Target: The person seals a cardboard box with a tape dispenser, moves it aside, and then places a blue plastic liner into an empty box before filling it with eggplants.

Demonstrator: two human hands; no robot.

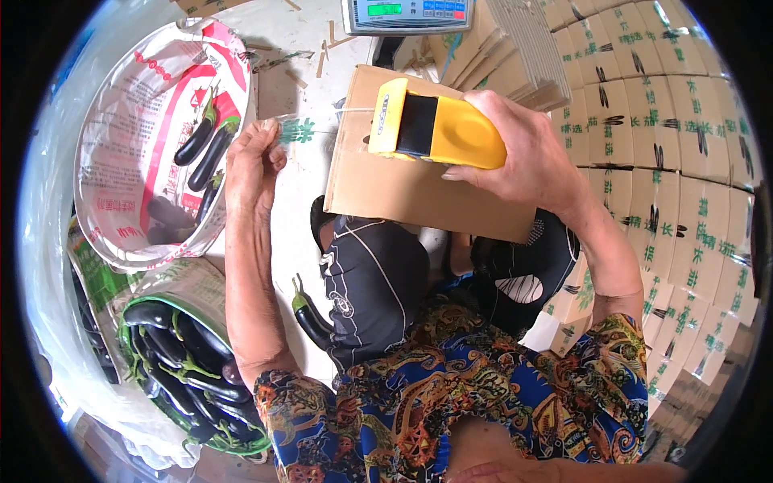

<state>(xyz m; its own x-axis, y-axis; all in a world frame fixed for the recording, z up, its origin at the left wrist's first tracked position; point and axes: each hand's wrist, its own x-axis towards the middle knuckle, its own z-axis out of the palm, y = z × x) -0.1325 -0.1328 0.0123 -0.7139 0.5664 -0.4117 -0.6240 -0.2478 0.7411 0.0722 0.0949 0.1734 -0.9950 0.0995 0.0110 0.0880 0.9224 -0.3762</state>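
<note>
A yellow and black tape dispenser (416, 130) is gripped in my right hand (537, 145) over a brown cardboard box (386, 187). The box rests across my knees, its plain side facing up. To the left, my left hand (253, 154) pinches the free end of a strip of clear packing tape (302, 128) with green print. This strip stretches from my fingers past the box's left edge towards the dispenser. Part of the box's right side is hidden under my right hand and forearm.
At left stand a white and red lined basket (115, 181) with several eggplants (208, 154) and a green-rimmed basket (130, 302) full of eggplants. One eggplant (311, 320) lies beside my left leg. A digital scale (407, 18), flattened cardboard (513, 48) and stacked cartons (655, 169) surround me.
</note>
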